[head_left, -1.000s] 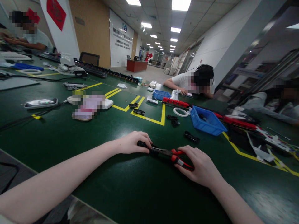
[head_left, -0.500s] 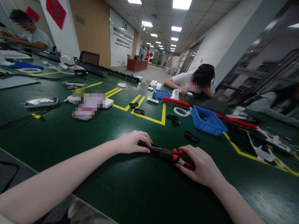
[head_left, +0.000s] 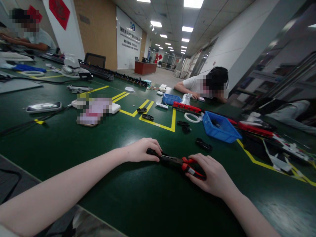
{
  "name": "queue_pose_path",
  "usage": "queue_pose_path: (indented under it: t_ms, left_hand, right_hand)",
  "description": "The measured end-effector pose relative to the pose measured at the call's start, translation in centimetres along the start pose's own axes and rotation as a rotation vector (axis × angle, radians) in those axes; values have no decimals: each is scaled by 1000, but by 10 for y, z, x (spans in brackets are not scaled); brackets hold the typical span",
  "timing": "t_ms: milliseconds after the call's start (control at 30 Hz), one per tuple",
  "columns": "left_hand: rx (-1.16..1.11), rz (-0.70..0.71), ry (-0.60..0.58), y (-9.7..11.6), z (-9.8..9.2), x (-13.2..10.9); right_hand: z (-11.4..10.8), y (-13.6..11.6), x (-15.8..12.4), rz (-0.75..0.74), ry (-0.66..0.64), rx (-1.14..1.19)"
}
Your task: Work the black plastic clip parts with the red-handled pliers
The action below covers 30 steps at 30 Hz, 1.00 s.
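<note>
My left hand (head_left: 141, 150) rests on the green table (head_left: 118, 184) with its fingers curled over a small black plastic part (head_left: 151, 152). My right hand (head_left: 212, 176) is closed round the red handles of a pair of pliers (head_left: 184, 164). The pliers lie low over the table, their dark jaws pointing left and meeting the black part under my left fingers. Whether the jaws grip the part is hidden by my fingers.
More black parts (head_left: 202, 144) lie beyond my hands, others near the yellow floor-tape lines (head_left: 158, 125). A blue bin (head_left: 220, 126) stands at the right, a smaller blue bin (head_left: 171, 99) farther back. Three people sit at the table's far sides.
Both hands and the pliers stay in place. The view has shifted slightly; the person at the far right has leaned out of the frame.
</note>
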<state>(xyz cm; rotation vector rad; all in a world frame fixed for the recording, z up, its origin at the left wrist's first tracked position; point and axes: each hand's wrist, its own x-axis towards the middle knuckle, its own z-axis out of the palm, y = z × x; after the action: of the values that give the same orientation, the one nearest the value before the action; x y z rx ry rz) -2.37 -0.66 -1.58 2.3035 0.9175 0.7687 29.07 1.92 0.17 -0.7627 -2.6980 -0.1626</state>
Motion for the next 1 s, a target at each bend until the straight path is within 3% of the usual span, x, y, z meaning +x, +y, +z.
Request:
queue_pose_path:
  t_ms: [367,1000]
  left_hand:
    - [38,-40,-46,6,0,0]
    - [-16,-8,18,-1,3,0]
  right_hand:
    - [-2,-1,1,-48,28,-37]
    - [-5,0,0,-42,67,-57]
